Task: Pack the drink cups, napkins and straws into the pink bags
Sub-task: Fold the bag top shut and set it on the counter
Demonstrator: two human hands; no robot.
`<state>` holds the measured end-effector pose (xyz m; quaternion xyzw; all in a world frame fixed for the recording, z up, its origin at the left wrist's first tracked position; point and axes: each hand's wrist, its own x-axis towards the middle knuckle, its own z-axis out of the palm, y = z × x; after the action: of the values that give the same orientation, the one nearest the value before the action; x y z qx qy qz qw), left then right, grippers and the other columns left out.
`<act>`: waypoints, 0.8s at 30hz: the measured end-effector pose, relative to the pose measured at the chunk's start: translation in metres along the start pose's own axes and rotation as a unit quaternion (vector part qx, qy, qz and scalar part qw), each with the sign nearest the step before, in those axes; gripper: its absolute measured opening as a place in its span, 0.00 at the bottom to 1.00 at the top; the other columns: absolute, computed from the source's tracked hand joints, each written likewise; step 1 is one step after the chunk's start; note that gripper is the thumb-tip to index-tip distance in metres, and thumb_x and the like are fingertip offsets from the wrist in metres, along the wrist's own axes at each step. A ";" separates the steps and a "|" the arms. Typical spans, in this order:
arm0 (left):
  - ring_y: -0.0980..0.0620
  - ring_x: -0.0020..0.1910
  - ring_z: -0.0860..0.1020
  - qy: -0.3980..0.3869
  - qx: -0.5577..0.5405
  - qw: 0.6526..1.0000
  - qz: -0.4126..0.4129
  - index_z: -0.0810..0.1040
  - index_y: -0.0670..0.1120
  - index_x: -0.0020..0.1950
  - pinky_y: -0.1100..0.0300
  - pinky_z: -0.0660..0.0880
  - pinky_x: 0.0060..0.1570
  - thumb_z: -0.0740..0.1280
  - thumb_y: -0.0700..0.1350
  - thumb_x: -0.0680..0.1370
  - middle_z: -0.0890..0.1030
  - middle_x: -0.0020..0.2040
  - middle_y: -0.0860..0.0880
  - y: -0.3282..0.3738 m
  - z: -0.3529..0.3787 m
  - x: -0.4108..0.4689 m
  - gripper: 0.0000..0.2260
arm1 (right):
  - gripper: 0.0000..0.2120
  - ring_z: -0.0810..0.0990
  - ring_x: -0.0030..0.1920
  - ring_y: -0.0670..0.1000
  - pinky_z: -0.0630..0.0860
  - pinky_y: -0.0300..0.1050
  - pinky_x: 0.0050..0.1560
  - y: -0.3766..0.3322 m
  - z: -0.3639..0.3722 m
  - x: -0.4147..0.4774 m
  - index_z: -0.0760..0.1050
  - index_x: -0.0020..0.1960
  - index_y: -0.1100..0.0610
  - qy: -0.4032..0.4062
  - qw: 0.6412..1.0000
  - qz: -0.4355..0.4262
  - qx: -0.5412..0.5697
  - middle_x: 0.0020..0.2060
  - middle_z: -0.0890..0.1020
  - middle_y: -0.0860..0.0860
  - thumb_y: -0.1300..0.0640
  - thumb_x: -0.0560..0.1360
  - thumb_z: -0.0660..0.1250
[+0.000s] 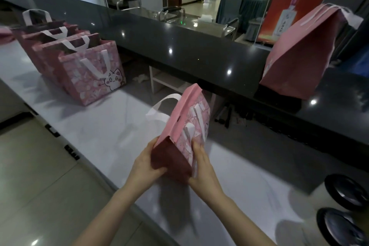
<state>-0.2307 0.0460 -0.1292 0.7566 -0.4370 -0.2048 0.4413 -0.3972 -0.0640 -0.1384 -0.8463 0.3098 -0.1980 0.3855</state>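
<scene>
Left hand [147,163] and right hand [204,168] grip a flattened pink patterned bag [186,114] by its near end above the white bench [103,126]. Presumably they hold it so to spread it open.

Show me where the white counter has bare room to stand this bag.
Bare counter lies between the row of bags and the held bag, and again between it and the black discs. Crowded at the far-left row and the near-right discs.

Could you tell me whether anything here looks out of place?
Yes: one pink bag sits alone on the dark upper ledge, flattened and leaning, while the other bags stand upright in a row on the white counter. The held bag looks fine.
</scene>
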 end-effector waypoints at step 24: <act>0.74 0.51 0.74 0.251 -0.049 0.945 0.206 0.67 0.60 0.68 0.80 0.67 0.47 0.73 0.33 0.68 0.77 0.53 0.62 0.149 -0.061 0.073 0.36 | 0.48 0.72 0.58 0.30 0.65 0.18 0.50 -0.114 -0.118 0.091 0.47 0.72 0.26 0.187 0.961 -0.192 0.068 0.62 0.72 0.35 0.68 0.70 0.63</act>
<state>-0.2214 -0.0198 0.0345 0.6545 -0.4482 0.0659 0.6054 -0.3564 -0.1296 0.0329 -0.8094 0.1940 -0.4433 0.3327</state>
